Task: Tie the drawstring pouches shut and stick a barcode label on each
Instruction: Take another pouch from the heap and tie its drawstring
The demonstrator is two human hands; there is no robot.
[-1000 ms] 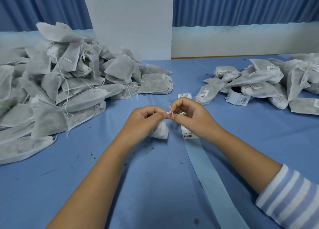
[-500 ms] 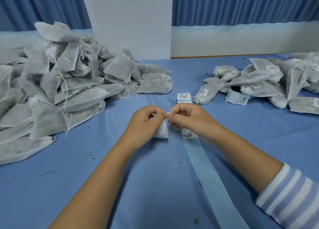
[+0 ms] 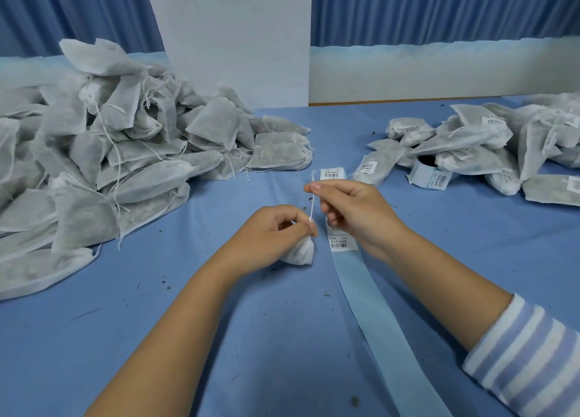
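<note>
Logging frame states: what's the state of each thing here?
pouch: neck cinched, no label seen.
drawstring: taut.
left hand: grips pouch neck.
right hand: pinches drawstring.
label strip: unrolled on table, some labels on it.
left pile: unlabelled, strings loose.
right pile: labelled.

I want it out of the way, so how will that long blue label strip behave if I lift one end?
Probably floppy: the strip is thin and lies flat on the table, bending gently. Likely very light, so a push may just slide it. Its labels might snag.
</note>
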